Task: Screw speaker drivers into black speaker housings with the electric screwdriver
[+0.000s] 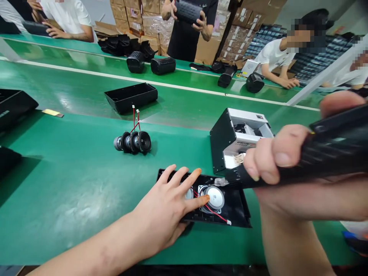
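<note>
My left hand lies spread across a black speaker housing, its fingers stretched out over the housing and one fingertip against a round speaker driver. A red wire with a white plug runs from the driver. Part of a second driver shows between my fingers. Wrapped around a black electric screwdriver, my right hand holds it almost level. Its clear tip is at the housing's upper edge beside the driver; whether a screw is there is too small to tell.
A silver-and-black screw feeder stands just behind the housing. Stacked drivers with red wires sit on the green mat. An open black case rests on the conveyor. Several people work across it; one holds a black speaker.
</note>
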Available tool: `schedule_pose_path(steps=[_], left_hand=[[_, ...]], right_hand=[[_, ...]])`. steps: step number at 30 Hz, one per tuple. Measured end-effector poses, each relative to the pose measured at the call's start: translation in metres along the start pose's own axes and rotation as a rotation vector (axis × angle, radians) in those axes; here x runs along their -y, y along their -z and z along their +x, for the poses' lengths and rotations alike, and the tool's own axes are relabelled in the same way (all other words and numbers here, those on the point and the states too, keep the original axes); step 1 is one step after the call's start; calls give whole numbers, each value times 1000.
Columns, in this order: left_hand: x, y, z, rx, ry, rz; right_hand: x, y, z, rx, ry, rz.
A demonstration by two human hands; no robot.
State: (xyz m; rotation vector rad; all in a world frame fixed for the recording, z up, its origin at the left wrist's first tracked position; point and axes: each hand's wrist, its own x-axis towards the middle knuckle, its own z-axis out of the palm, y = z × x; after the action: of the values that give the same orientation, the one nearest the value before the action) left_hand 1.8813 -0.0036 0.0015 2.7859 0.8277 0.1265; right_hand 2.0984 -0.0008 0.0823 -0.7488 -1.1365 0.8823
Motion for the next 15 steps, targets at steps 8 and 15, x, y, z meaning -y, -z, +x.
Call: schedule_pose_path(steps=[8,15], left_hand=[[4,-8,0,-74,-22,-13],[1,-1,1,-15,-10,20]], right_hand=[[-40,-21,-3,85,-38,188],[-55,-19,-5,78,-60,207]])
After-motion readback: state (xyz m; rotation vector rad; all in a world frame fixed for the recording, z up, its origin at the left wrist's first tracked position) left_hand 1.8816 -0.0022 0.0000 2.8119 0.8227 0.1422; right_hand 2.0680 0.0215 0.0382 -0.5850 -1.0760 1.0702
